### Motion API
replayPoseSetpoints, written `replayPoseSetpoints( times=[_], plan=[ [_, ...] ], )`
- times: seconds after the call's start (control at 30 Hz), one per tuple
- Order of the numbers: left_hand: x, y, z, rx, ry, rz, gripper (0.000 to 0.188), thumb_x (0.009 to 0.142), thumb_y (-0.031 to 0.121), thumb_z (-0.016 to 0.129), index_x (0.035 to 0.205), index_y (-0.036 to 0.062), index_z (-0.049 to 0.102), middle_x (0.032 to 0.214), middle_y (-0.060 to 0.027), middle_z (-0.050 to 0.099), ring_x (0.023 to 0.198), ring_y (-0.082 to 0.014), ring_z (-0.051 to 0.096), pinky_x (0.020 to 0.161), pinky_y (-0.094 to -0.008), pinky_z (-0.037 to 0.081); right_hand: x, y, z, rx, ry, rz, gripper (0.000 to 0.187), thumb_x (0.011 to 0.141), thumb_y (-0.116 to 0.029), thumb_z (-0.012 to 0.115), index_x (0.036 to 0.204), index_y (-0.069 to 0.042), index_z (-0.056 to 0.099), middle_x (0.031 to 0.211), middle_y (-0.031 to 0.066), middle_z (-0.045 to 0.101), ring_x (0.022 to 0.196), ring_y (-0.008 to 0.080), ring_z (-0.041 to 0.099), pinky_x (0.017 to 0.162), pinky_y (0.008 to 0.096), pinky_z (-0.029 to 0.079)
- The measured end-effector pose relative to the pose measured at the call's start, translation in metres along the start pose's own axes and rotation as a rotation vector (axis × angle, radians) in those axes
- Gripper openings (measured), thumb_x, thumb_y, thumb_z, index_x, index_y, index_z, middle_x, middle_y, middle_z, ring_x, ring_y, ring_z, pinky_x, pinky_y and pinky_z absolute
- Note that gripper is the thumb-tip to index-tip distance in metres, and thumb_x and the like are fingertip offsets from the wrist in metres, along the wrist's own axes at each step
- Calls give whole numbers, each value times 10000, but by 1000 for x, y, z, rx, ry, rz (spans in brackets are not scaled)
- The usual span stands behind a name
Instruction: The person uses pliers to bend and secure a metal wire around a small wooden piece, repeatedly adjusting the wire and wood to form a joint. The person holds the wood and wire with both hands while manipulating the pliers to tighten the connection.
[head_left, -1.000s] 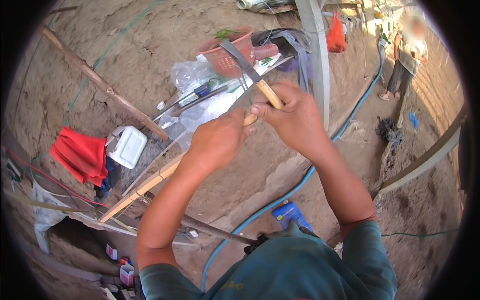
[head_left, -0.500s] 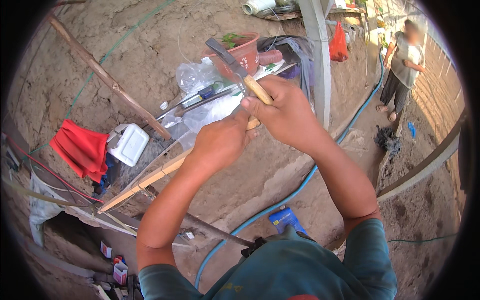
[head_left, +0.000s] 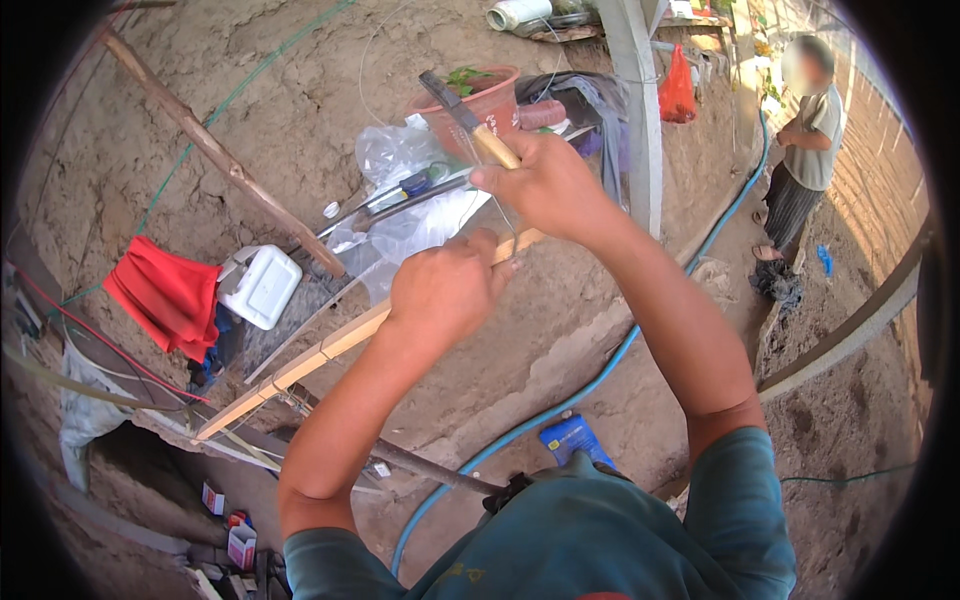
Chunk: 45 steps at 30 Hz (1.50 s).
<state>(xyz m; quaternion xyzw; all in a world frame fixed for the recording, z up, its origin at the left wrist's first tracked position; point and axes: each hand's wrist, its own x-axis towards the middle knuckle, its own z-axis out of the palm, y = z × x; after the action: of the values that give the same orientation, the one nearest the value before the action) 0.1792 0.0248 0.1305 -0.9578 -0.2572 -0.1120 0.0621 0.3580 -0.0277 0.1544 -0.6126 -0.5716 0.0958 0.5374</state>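
Dry, cracked earth (head_left: 330, 110) is spreading out below me, and I am looking down over it from left to right. Far left, a red cloth (head_left: 160, 295) is hanging over thin lines, and just beside it a white plastic container (head_left: 262, 285) is lying on the dirt. A long wooden pole (head_left: 215, 160) is slanting across the ground above them. Nearer the middle, I am clenching my left hand (head_left: 445, 290) around a pale bamboo strip (head_left: 300, 365), which is running from the lower left up toward the centre and poking out past my knuckles; this grip is closed tight on it. Behind my hands, crumpled clear plastic sheeting (head_left: 400, 225) is lying with some dark tools on it, and a reddish pot (head_left: 480, 100) with a small green plant is standing above that. My right hand (head_left: 545, 185) is gripping the wooden handle of a knife (head_left: 470, 120), its dark blade pointing up and away to the left; this grip is also closed firmly, just above my left hand. A grey post (head_left: 640, 110) is rising to the right of it, a blue hose (head_left: 600, 375) is curving across the ground, and a small blue packet (head_left: 572, 438) is lying near my chest. At the far right, another person (head_left: 805, 150) is standing beside a brick wall.
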Motion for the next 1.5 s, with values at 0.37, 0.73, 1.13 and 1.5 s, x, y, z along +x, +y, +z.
replayPoseSetpoints(
  times=[0.37,0.73,1.13,1.5],
  plan=[
    [-2,-2,3,-4,14,-44,432,1039,435,605,1139,19,665,900,-210,751,800,-413,743,709,-521,584,18,17,9,1,-122,67,367,911,-315,796,986,37,726,720,119,640,707,219,615,686,406,495],
    [0,0,-5,-62,-42,-114,468,1066,485,539,1163,52,689,936,-204,757,866,-426,738,750,-542,559,9,18,19,128,-33,-22,366,914,-301,811,896,48,704,701,146,646,677,239,613,662,421,485],
    [-1,6,-6,-55,-82,-152,514,1067,521,504,1199,69,711,951,-191,765,883,-419,736,737,-531,555,16,29,22,120,-137,110,413,904,-307,841,1126,30,753,812,81,688,779,153,630,719,360,520],
    [0,-1,-3,-75,-50,-140,482,1062,499,538,1218,71,697,935,-191,759,881,-425,732,740,-532,551,18,38,31,178,-92,13,361,900,-322,840,924,21,730,719,134,677,689,243,636,671,405,495]
  ],
)
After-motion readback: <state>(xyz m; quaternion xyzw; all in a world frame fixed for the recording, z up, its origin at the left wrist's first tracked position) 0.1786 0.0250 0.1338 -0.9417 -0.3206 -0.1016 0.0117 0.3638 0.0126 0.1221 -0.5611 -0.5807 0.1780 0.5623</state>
